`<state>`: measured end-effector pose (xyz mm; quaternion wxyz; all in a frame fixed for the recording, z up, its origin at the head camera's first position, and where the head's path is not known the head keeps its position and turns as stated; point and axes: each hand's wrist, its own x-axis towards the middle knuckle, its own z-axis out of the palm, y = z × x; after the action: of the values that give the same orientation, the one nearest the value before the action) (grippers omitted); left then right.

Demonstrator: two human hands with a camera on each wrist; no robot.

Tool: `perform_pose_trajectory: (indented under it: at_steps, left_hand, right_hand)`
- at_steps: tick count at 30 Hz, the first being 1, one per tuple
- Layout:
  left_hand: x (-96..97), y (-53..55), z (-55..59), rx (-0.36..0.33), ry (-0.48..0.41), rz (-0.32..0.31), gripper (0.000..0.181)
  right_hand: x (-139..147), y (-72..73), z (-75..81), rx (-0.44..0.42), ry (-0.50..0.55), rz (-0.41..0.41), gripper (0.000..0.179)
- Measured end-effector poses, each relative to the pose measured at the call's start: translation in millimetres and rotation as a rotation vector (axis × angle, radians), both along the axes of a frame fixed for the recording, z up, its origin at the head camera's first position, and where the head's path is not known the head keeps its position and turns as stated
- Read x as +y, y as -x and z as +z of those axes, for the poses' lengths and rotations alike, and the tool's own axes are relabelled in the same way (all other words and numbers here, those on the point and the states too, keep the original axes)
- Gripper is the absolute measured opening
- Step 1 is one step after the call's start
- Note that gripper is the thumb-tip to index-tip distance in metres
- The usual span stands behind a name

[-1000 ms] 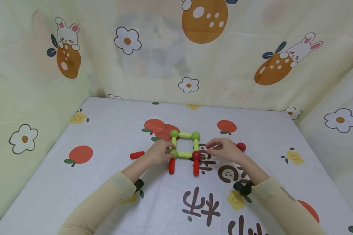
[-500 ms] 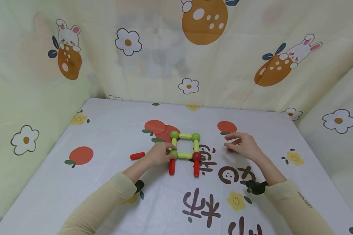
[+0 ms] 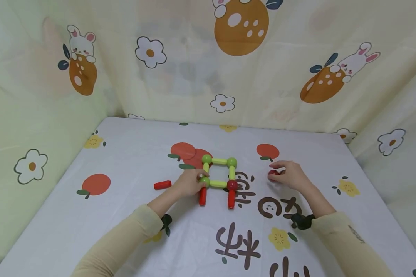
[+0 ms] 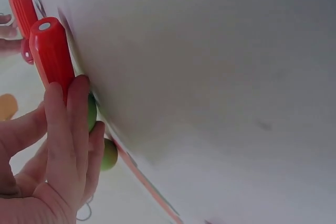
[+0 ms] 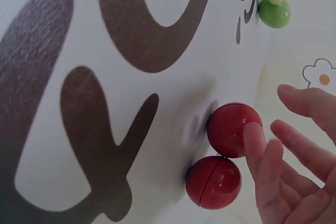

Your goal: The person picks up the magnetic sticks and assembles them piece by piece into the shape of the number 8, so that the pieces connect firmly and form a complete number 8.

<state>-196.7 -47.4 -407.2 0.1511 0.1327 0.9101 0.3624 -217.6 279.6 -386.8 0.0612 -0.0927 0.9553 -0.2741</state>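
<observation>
A square of yellow-green magnetic rods (image 3: 218,184) lies on the table, with green balls at three corners and a dark red ball (image 3: 232,185) at the near right one. Two red rods extend toward me from its near corners. My left hand (image 3: 190,181) holds the near left corner, fingers about the green ball (image 4: 91,113) and the base of its red rod (image 4: 52,53). To the right, my right hand (image 3: 291,176) reaches over two touching red balls (image 5: 234,129). One fingertip appears to touch the upper ball in the right wrist view; the other fingers are spread.
A loose red rod (image 3: 162,185) lies left of my left hand. The white tablecloth (image 3: 131,154) carries printed fruit, flowers and brown lettering. Patterned curtains (image 3: 183,69) stand behind the table and at both sides.
My right hand has moved right, away from the square, and come down at the loose red balls. My left hand has stayed at the near left corner.
</observation>
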Motion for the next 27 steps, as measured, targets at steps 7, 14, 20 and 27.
perform_pose_trajectory:
  at_steps: [7,14,20,27]
  left_hand:
    - [1.9,2.6,-0.1,0.0,-0.003,0.027,0.03]
    - [3.2,3.5,-3.4,0.013,-0.002,0.041,0.029]
    - [4.6,4.3,-6.1,-0.002,-0.006,0.071,0.031]
    - [3.4,5.5,-7.1,0.014,0.008,0.066,0.029]
  right_hand:
    - [0,0.7,-0.9,-0.039,-0.004,0.0,0.035]
    - [-1,-2.0,-6.7,-0.057,0.001,-0.033,0.033]
    - [-4,-6.4,-7.8,-0.078,-0.01,-0.043,0.035]
    - [-12,-16.7,-7.7,-0.128,0.011,-0.031,0.036]
